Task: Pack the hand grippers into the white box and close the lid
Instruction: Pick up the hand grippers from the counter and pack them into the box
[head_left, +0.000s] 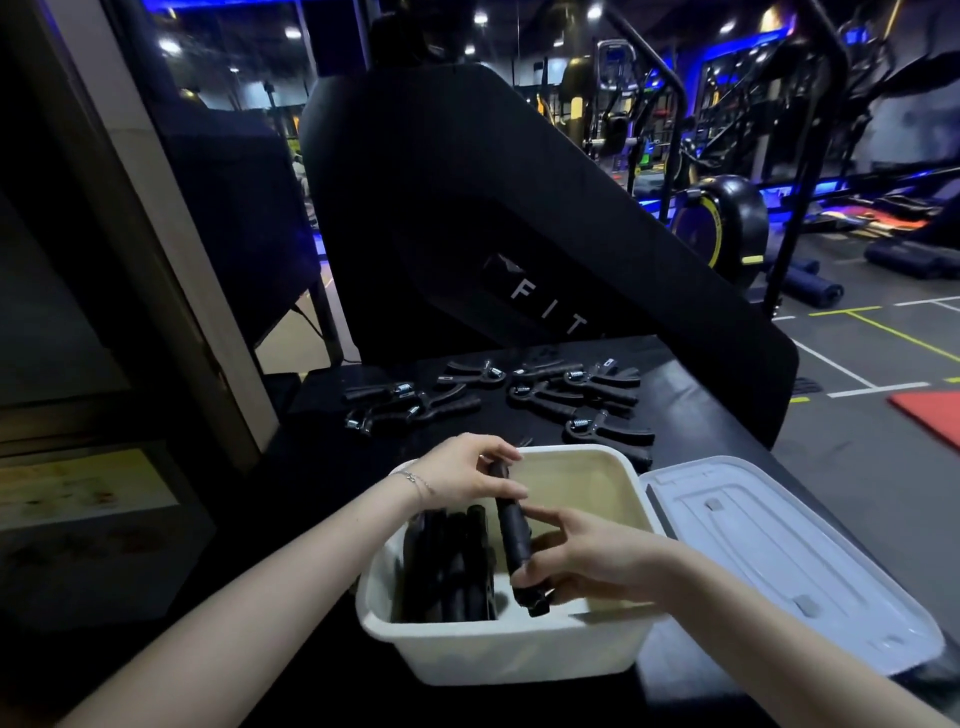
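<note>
Box (498, 649), white and open-topped, sits at 6 o'clock in your head view; several black hand grippers (447, 561) stand packed on edge along its left side, the right side showing its bare beige floor. Your left hand (467, 470) pinches the top end of one black gripper (514, 535) and your right hand (587, 551) curls round its lower end, holding it over the box's middle. At 3 o'clock, the white lid (779, 561) lies upturned just beside the box. At 12 o'clock, loose grippers (519, 395) lie scattered on the black table (311, 467).
</note>
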